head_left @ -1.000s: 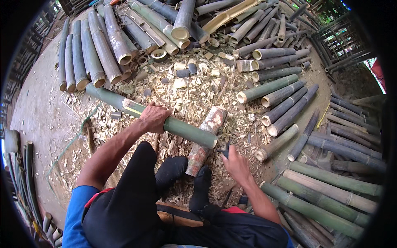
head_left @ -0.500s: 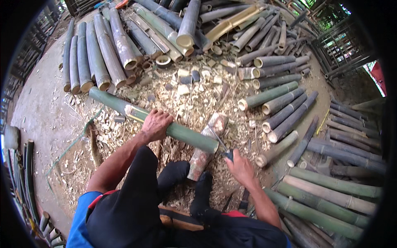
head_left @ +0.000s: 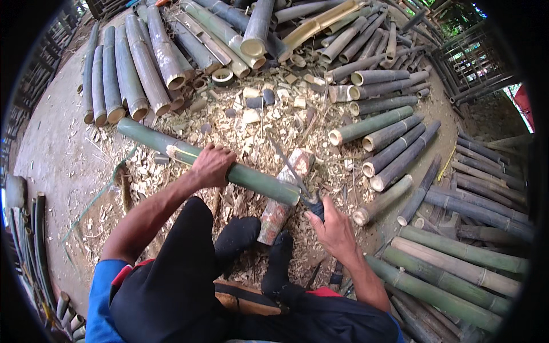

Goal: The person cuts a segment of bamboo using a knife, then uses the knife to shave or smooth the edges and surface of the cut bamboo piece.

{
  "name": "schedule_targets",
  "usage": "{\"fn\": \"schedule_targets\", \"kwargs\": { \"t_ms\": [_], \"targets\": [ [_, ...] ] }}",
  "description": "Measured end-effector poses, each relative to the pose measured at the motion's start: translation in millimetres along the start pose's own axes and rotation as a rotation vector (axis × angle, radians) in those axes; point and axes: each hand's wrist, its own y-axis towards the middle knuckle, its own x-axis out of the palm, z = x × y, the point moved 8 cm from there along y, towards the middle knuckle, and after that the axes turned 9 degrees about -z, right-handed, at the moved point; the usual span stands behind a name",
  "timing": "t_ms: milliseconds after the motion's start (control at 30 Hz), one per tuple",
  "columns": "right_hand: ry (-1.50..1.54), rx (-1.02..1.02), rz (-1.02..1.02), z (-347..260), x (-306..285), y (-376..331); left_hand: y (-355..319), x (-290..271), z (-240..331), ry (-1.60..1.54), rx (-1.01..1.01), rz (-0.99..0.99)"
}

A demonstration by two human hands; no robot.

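A thick green bamboo pole (head_left: 260, 182) slants from the upper left down toward the middle, its near end lying over a short, rough log (head_left: 277, 222). My left hand (head_left: 214, 165) is wrapped over the pole around its middle. Left of that hand, a pale scraped strip runs along the pole's surface. My right hand (head_left: 332, 224) is closed around the dark handle of a long-bladed knife (head_left: 290, 167). Its blade points up and to the left, beside the pole's near end and above the log. I cannot tell whether blade and bamboo touch.
Pale wood chips (head_left: 240, 134) cover the ground around the log. Cut bamboo poles (head_left: 128, 74) lie at the far left, with further stacks (head_left: 446, 274) to the right. A roll of tape (head_left: 222, 76) sits at the back. My dark-covered feet (head_left: 237, 237) flank the log's near end.
The knife has swung so its blade points more steeply upward, and my right hand has turned with it. The bamboo pole and my left hand have shifted slightly left and up.
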Motion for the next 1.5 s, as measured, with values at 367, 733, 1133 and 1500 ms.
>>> {"fn": "schedule_targets", "kwargs": {
  "t_ms": [367,733,1133,1500],
  "targets": [
    [-0.080,0.113,-0.042,6.9,10.3,8.4,10.0,0.0,15.0,0.011,0.003,0.022],
    [-0.106,0.145,-0.133,29.1,19.9,16.1,7.9,-2.0,12.3,0.015,-0.021,0.021],
    [-0.190,0.095,-0.086,10.1,17.5,13.2,-15.9,-0.7,17.7,0.015,0.061,0.415],
    [-0.187,0.124,-0.089,22.5,29.9,15.6,-12.3,-1.1,20.4,0.062,0.044,0.368]
  ]
}}
